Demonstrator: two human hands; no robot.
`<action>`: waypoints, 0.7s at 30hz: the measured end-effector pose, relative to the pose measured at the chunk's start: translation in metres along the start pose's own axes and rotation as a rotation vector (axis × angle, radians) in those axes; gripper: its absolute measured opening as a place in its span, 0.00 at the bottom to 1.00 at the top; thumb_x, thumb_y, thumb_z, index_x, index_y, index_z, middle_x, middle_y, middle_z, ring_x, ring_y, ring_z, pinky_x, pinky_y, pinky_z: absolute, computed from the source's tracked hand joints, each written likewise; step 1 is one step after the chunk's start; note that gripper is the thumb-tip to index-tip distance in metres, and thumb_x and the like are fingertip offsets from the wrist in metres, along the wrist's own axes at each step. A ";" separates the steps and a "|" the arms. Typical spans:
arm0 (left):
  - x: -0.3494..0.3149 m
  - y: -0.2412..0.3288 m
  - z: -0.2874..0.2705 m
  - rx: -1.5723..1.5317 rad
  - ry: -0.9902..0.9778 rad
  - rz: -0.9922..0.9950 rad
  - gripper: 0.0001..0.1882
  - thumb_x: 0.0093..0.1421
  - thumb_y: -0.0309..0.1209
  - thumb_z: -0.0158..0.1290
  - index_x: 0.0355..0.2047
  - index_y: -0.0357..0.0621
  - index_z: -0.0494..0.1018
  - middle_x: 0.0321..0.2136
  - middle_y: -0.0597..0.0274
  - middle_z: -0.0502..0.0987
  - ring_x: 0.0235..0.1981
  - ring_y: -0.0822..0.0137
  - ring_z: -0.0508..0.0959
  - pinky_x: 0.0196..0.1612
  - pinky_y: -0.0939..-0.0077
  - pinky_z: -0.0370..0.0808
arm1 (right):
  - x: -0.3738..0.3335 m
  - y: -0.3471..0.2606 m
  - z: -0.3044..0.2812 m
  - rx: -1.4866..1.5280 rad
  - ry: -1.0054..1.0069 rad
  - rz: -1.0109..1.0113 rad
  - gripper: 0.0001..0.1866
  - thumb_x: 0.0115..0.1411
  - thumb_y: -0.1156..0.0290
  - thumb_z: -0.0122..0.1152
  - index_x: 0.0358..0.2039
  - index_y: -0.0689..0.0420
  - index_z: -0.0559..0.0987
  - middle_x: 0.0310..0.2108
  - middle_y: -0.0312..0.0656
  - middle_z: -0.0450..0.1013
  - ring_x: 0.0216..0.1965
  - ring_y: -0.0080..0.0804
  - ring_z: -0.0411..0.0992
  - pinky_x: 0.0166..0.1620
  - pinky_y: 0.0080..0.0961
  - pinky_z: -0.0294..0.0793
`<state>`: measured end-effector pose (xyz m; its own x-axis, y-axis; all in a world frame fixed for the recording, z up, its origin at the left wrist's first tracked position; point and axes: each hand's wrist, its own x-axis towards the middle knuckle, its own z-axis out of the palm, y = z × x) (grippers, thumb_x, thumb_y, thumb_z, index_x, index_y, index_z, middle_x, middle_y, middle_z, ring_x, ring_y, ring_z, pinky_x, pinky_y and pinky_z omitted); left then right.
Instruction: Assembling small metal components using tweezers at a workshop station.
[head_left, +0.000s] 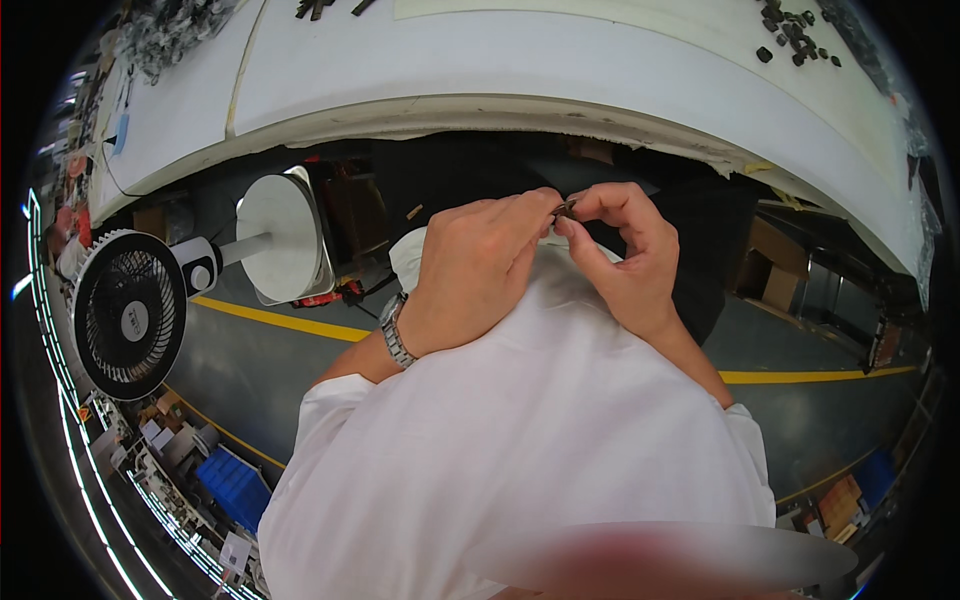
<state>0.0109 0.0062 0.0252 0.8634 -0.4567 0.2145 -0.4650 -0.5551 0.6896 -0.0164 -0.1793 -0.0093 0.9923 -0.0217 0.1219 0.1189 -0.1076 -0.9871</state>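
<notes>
My left hand (468, 268) and my right hand (640, 255) meet in front of my white shirt, just off the near edge of the white table (480, 60). Between their fingertips is a small dark brownish piece (566, 209), too small and covered to tell its kind. The right thumb and forefinger pinch it from one side. On the other side the left fingers close round it, with their tips partly hidden behind the back of that hand. A metal-banded watch (395, 335) circles my left wrist.
Several small dark pieces (790, 38) lie at the table's far right, and dark strips (316, 9) at the far edge. Crumpled clear plastic (170, 38) sits far left. A fan (130, 315) with a round white base (283, 238) stands left. An open cardboard box (772, 262) is below right.
</notes>
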 end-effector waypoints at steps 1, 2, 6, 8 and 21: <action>0.000 0.001 -0.001 0.026 0.017 0.019 0.11 0.60 0.18 0.59 0.43 0.37 0.80 0.33 0.54 0.84 0.30 0.55 0.86 0.31 0.67 0.80 | 0.002 -0.006 0.002 0.070 0.026 0.023 0.11 0.57 0.83 0.73 0.38 0.63 0.79 0.34 0.38 0.80 0.35 0.25 0.81 0.44 0.22 0.81; -0.002 0.004 -0.002 0.036 0.025 0.027 0.11 0.60 0.18 0.59 0.43 0.37 0.80 0.33 0.54 0.84 0.30 0.55 0.86 0.31 0.67 0.80 | 0.004 -0.010 0.004 0.140 0.052 0.042 0.11 0.57 0.82 0.74 0.39 0.63 0.80 0.34 0.38 0.80 0.35 0.26 0.81 0.44 0.22 0.81; 0.005 -0.003 -0.008 0.080 -0.033 0.081 0.14 0.56 0.17 0.57 0.44 0.38 0.79 0.31 0.55 0.84 0.30 0.54 0.85 0.31 0.64 0.81 | 0.006 0.002 -0.002 -0.063 -0.027 0.036 0.13 0.58 0.80 0.74 0.42 0.64 0.82 0.35 0.43 0.83 0.36 0.28 0.83 0.43 0.24 0.81; 0.004 -0.002 -0.013 0.103 -0.027 0.137 0.12 0.57 0.19 0.58 0.43 0.39 0.79 0.28 0.56 0.83 0.28 0.55 0.84 0.30 0.63 0.80 | 0.002 -0.005 -0.005 -0.175 -0.064 -0.044 0.12 0.59 0.80 0.73 0.44 0.64 0.83 0.37 0.46 0.84 0.36 0.33 0.84 0.43 0.25 0.82; 0.012 -0.012 -0.053 -0.347 -0.632 -0.107 0.06 0.65 0.27 0.58 0.34 0.41 0.83 0.18 0.64 0.80 0.18 0.69 0.76 0.24 0.73 0.69 | -0.020 -0.029 -0.018 0.408 -0.421 0.388 0.08 0.72 0.79 0.57 0.48 0.67 0.77 0.39 0.48 0.83 0.38 0.33 0.84 0.43 0.30 0.83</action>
<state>0.0378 0.0444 0.0562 0.5740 -0.7845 -0.2346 -0.2050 -0.4150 0.8864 -0.0399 -0.1933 0.0188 0.8848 0.4128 -0.2160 -0.3245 0.2132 -0.9216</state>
